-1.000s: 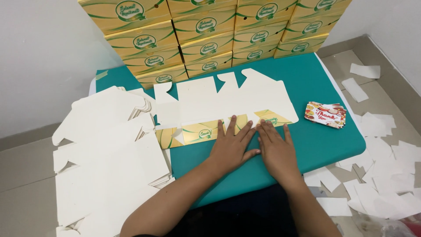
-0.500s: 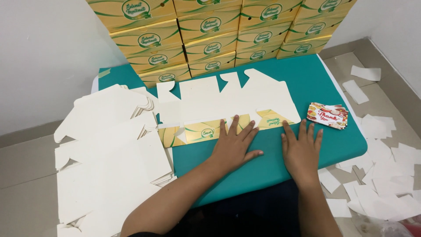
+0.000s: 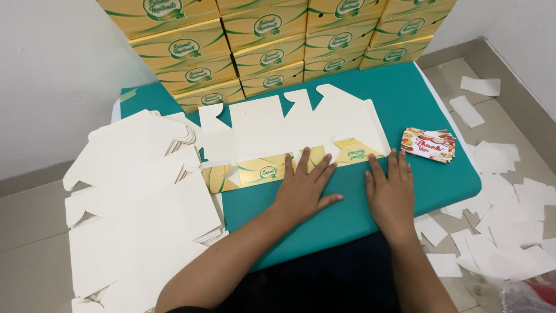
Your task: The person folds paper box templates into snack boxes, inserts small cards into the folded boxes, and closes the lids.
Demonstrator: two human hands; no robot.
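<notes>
A flat white cardboard box blank (image 3: 289,130) lies unfolded on the teal table (image 3: 399,95), its near flaps folded over to show yellow-and-green print. My left hand (image 3: 302,184) lies flat with spread fingers, fingertips pressing the folded printed flap. My right hand (image 3: 391,191) rests flat on the teal surface just right of it, fingertips close to the blank's right corner. Neither hand holds anything.
A wall of stacked yellow boxes (image 3: 260,40) stands along the table's far edge. A pile of flat white blanks (image 3: 139,203) covers the left side. A small stack of printed cards (image 3: 430,144) lies at the right. White paper scraps (image 3: 504,197) litter the floor at right.
My right hand has slid to the right along the folded edge, away from my left hand. The left hand stays pressed on the flap.
</notes>
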